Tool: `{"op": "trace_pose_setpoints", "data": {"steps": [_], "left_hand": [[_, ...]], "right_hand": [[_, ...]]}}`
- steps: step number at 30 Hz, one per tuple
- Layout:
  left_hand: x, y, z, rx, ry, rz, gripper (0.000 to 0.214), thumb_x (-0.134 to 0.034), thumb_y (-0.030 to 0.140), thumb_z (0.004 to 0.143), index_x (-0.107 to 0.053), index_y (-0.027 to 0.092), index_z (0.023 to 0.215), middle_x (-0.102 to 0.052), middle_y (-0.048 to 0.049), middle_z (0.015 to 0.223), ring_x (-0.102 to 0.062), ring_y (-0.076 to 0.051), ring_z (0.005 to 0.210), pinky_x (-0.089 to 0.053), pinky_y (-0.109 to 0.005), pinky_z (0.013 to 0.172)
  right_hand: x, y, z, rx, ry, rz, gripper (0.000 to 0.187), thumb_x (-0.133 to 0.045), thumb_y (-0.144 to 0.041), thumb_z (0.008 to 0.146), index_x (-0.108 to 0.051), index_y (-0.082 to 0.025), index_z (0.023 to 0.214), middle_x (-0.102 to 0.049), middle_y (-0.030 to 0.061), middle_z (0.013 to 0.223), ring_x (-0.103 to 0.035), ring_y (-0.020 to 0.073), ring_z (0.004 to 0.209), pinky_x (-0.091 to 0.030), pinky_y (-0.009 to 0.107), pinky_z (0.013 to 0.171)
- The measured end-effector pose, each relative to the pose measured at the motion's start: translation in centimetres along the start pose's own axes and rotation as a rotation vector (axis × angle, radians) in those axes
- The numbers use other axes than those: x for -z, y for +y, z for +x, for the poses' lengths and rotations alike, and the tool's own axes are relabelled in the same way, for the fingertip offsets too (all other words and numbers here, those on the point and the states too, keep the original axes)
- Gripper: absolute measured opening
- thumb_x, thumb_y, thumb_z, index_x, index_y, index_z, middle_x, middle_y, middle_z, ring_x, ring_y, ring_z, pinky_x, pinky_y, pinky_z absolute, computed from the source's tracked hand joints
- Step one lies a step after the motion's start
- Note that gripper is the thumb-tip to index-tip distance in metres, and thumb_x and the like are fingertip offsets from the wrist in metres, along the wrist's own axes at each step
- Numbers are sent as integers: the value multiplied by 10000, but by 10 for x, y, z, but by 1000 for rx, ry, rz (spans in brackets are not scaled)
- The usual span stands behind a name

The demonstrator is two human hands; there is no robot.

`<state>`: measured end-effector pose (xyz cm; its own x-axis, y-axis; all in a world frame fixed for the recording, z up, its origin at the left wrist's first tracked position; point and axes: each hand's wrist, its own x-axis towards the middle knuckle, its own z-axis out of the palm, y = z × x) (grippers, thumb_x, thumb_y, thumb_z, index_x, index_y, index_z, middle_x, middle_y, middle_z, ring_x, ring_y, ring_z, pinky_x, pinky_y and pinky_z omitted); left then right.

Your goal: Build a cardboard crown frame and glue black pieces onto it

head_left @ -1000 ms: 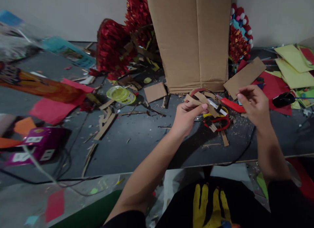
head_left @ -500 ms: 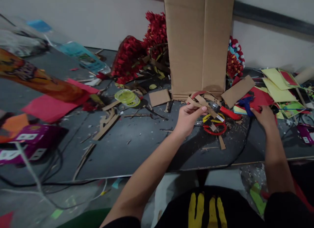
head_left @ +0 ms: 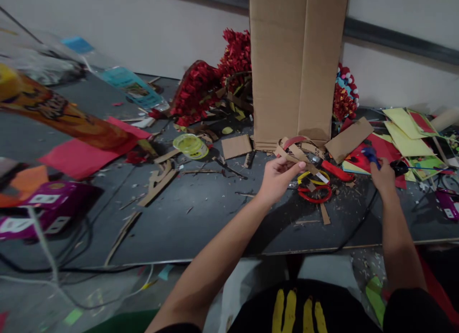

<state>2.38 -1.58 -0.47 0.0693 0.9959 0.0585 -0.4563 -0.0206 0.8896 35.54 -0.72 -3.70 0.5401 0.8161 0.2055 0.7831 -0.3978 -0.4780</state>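
Note:
My left hand (head_left: 281, 177) pinches narrow strips of brown cardboard (head_left: 294, 153), bent and crossing over one another, above the table. My right hand (head_left: 384, 177) is wrapped round a blue glue gun (head_left: 370, 156), whose black cord trails down to the table's front edge. The gun is blurred and its tip is hard to make out. Just below the strips lie red-handled scissors (head_left: 315, 195), a yellow ring-shaped handle (head_left: 304, 178) and a red-handled tool (head_left: 337, 171). Red paper (head_left: 355, 157) lies beneath the glue gun.
A tall cardboard panel (head_left: 279, 65) stands at the back. Left of it are red paper flowers (head_left: 197, 87), a plastic tub (head_left: 191, 146) and a clear bottle (head_left: 134, 87). An orange tube (head_left: 68, 113) and a purple box (head_left: 53, 206) are farther left. Yellow papers (head_left: 405, 132) lie right.
My right hand has lifted the glue gun slightly and turned it. My left hand still holds the cardboard strips in nearly the same place. The view has shifted a little.

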Motion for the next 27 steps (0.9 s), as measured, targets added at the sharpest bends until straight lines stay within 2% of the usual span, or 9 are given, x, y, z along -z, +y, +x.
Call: {"op": "trace_pose_setpoints", "data": {"steps": [4,6,8,9,13,17,20,22,27], "left_hand": [[0,-3,1,-10,-3,39,321,-804,412,565,-706,151,725,-707,-27,726,-620,-109,626,-531,-241,641],[1,-4,0,-22,-33,96,335,-783,433,592,-705,149,751,-713,-39,752,-632,-122,653,-530,-252,664],[2,-5,-2,-52,-98,192,322,-745,438,645,-704,149,781,-720,-50,779,-647,-138,691,-526,-258,691],[2,-6,-3,-75,-140,263,303,-721,429,679,-703,152,798,-723,-54,794,-653,-146,712,-523,-259,706],[5,-6,-9,-230,-317,631,205,-612,339,792,-699,169,869,-729,-64,858,-665,-164,784,-503,-254,744],[8,-8,-12,-425,-455,878,204,-542,278,838,-677,176,951,-718,-88,928,-667,-185,862,-498,-271,782],[8,-10,-14,-535,-521,942,227,-516,240,850,-649,181,1024,-700,-108,1006,-651,-201,962,-489,-297,847],[8,-10,-15,-544,-545,938,242,-512,224,846,-635,185,1051,-690,-115,1037,-641,-208,994,-483,-313,875],[4,-1,-19,-410,-557,888,223,-495,246,850,-635,176,1009,-692,-109,989,-640,-204,934,-482,-307,850]], "right_hand": [[7,-12,-6,-17,136,444,527,-690,-470,585,-556,-173,999,-642,41,808,-587,171,663,-500,324,649],[12,-25,-14,-26,155,667,463,-706,-452,583,-547,-196,934,-567,-36,673,-506,118,527,-470,282,554],[18,-41,-27,-15,119,874,324,-663,-447,632,-512,-212,797,-480,-77,566,-447,93,465,-437,253,501],[20,-51,-34,16,42,939,293,-645,-446,656,-502,-213,763,-490,-71,560,-476,97,485,-441,247,508],[19,-91,-65,85,-184,1137,272,-647,-426,700,-533,-221,836,-595,-46,625,-601,122,586,-502,258,582],[1,-119,-84,77,-204,1230,332,-750,-359,634,-537,-233,856,-678,-39,723,-656,126,673,-545,275,705],[-12,-124,-91,88,-292,1260,348,-741,-384,667,-543,-237,913,-719,-8,852,-680,144,792,-551,301,789],[-18,-122,-93,97,-375,1279,383,-714,-429,700,-533,-242,981,-727,13,916,-683,163,866,-547,335,836],[-23,-113,-98,155,-489,1194,445,-728,-467,682,-539,-247,1019,-719,37,1000,-664,192,987,-515,381,929]]}}
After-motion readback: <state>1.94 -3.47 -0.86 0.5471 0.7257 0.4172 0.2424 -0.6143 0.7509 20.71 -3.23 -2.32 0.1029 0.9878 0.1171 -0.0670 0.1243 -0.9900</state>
